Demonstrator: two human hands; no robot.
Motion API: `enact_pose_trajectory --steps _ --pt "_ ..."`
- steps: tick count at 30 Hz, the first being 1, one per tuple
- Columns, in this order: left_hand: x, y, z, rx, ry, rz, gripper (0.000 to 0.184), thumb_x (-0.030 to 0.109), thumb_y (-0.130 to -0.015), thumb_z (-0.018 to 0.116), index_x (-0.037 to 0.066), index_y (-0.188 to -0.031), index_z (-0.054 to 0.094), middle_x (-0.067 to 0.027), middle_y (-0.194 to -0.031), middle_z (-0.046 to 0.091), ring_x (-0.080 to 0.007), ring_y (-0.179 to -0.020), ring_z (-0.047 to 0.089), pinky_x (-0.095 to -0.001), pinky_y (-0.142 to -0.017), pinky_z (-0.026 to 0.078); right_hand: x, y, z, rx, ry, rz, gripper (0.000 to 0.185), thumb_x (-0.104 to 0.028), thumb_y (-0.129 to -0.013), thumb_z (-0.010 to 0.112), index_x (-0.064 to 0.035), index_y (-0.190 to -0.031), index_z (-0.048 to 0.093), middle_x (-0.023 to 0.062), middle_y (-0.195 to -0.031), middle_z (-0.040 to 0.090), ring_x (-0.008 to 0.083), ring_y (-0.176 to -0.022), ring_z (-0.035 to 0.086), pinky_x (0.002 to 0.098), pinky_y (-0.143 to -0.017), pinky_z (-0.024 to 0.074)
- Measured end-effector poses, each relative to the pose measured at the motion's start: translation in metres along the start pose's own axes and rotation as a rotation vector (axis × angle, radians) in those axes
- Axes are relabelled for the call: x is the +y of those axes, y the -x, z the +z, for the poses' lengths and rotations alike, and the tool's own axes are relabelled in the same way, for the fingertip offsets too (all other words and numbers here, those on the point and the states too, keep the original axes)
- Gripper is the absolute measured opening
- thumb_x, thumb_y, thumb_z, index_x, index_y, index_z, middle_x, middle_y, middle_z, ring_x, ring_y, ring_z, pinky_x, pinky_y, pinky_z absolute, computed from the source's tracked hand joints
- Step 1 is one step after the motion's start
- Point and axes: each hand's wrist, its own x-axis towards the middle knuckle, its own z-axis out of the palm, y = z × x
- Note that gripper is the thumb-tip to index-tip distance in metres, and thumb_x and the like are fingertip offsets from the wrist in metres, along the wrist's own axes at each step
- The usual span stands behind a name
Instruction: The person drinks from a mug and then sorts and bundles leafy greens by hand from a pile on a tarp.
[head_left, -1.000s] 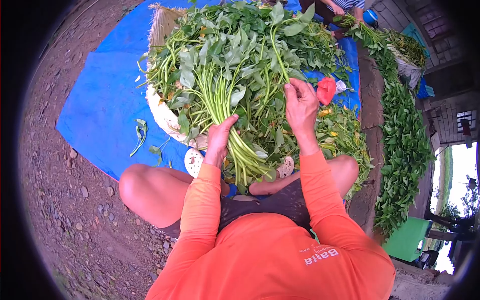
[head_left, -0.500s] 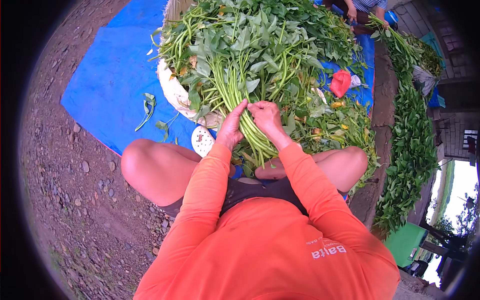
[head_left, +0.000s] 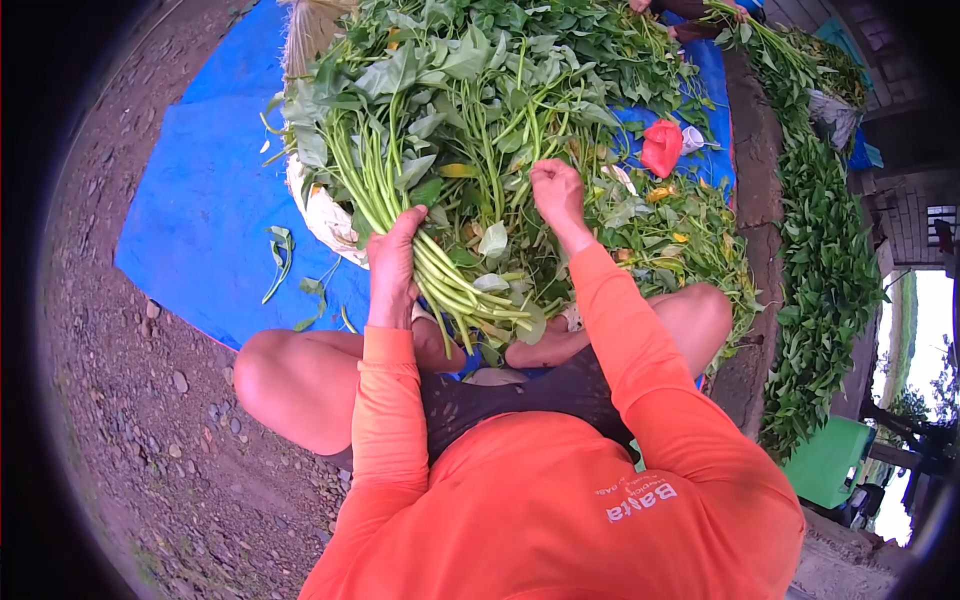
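Observation:
My left hand [head_left: 397, 255] is wrapped around a bunch of water spinach [head_left: 365, 170]. The bunch's long pale-green stems slant down toward my lap, and its leaves spread at the far end. To the right, my right hand [head_left: 558, 195] is closed in a pinch over the heap of water spinach [head_left: 480, 90]. A single stem [head_left: 534, 125] runs from its fingertips up into the leaves. Yellowed leaves and loose cut stems lie among the heap beneath my hands.
A blue tarp [head_left: 200, 190] lies under the heap, with a few stray sprigs [head_left: 282, 262] on it. At right are a red plastic bag [head_left: 661, 148], a white cup [head_left: 691, 139] and a long row of greens [head_left: 825, 280]. Another person's hand [head_left: 738, 12] holds stems at the top.
My hands have moved apart. The left one has carried the bunch to the left, while the right one has left the bunch and reached right and forward to the heap.

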Motion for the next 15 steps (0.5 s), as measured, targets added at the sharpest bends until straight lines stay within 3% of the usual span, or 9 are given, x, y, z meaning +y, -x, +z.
enact_pose_trajectory --steps 1,5,8,9,12,13,14,15 --pt "0.005 -0.002 0.000 -0.011 0.006 0.001 0.020 0.014 -0.092 0.078 0.000 -0.103 0.069 -0.0071 -0.080 0.071 -0.0177 -0.059 0.069 -0.0298 -0.052 0.059 0.004 -0.021 0.003 0.047 0.014 -0.011 0.024 -0.019 -0.093 0.074 -0.0012 -0.108 0.078 0.0144 -0.098 0.080 0.0236 -0.089 0.076 0.0360 -0.083 0.0589" --pt "0.005 -0.001 0.010 -0.030 -0.001 0.042 0.021 0.013 -0.093 0.077 -0.001 -0.105 0.068 -0.0075 -0.080 0.072 -0.0182 -0.057 0.069 -0.0304 -0.051 0.060 -0.012 -0.064 0.009 0.009 0.322 -0.045 0.034 -0.027 -0.089 0.074 -0.0019 -0.111 0.077 0.0224 -0.104 0.078 0.0422 -0.100 0.074 0.0468 -0.093 0.0571" --pt "-0.001 -0.002 0.013 -0.026 -0.030 0.001 0.022 0.012 -0.090 0.079 -0.002 -0.103 0.068 -0.0064 -0.081 0.070 -0.0157 -0.059 0.067 -0.0296 -0.054 0.058 -0.002 -0.095 0.012 -0.128 0.391 0.015 0.026 -0.020 -0.086 0.069 -0.0001 -0.102 0.075 0.0302 -0.111 0.073 0.0491 -0.105 0.069 0.0513 -0.092 0.0557" --pt "-0.001 -0.002 0.014 -0.013 -0.023 -0.021 0.021 0.011 -0.089 0.079 -0.001 -0.102 0.068 -0.0064 -0.081 0.070 -0.0158 -0.059 0.067 -0.0295 -0.054 0.058 0.011 -0.105 0.015 -0.053 0.288 -0.081 0.024 -0.018 -0.084 0.068 0.0013 -0.097 0.074 0.0289 -0.104 0.074 0.0443 -0.095 0.072 0.0501 -0.087 0.0558" --pt "-0.003 -0.009 0.014 0.008 -0.018 -0.021 0.020 0.013 -0.092 0.078 -0.002 -0.102 0.070 -0.0090 -0.081 0.072 -0.0187 -0.057 0.069 -0.0308 -0.051 0.060 -0.016 -0.114 -0.035 -0.228 -0.114 0.063 0.018 -0.015 -0.083 0.068 0.0008 -0.091 0.072 0.0222 -0.091 0.074 0.0328 -0.082 0.070 0.0447 -0.077 0.0555" --pt "-0.004 -0.011 0.013 0.006 -0.004 -0.028 0.022 0.014 -0.091 0.079 -0.003 -0.101 0.070 -0.0096 -0.082 0.072 -0.0193 -0.057 0.070 -0.0311 -0.051 0.060 -0.040 -0.118 -0.052 -0.183 -0.132 0.331 0.010 -0.011 -0.084 0.070 -0.0008 -0.087 0.072 0.0126 -0.081 0.069 0.0216 -0.073 0.064 0.0372 -0.067 0.0521" --pt "-0.004 -0.013 0.012 0.004 -0.014 -0.038 0.024 0.016 -0.090 0.080 -0.003 -0.101 0.070 -0.0098 -0.083 0.073 -0.0198 -0.058 0.070 -0.0312 -0.051 0.061 -0.041 -0.123 -0.069 -0.235 -0.376 0.307 0.009 -0.007 -0.085 0.072 -0.0025 -0.093 0.073 0.0067 -0.082 0.068 0.0172 -0.071 0.063 0.0328 -0.064 0.0508" --pt "-0.005 -0.014 0.012 0.001 -0.008 -0.044 0.025 0.016 -0.090 0.081 -0.003 -0.102 0.070 -0.0098 -0.083 0.073 -0.0201 -0.059 0.070 -0.0315 -0.051 0.061 -0.039 -0.121 -0.090 -0.188 -0.403 0.268 0.013 -0.008 -0.087 0.072 -0.0016 -0.098 0.072 0.0057 -0.085 0.068 0.0160 -0.072 0.063 0.0321 -0.064 0.0508"
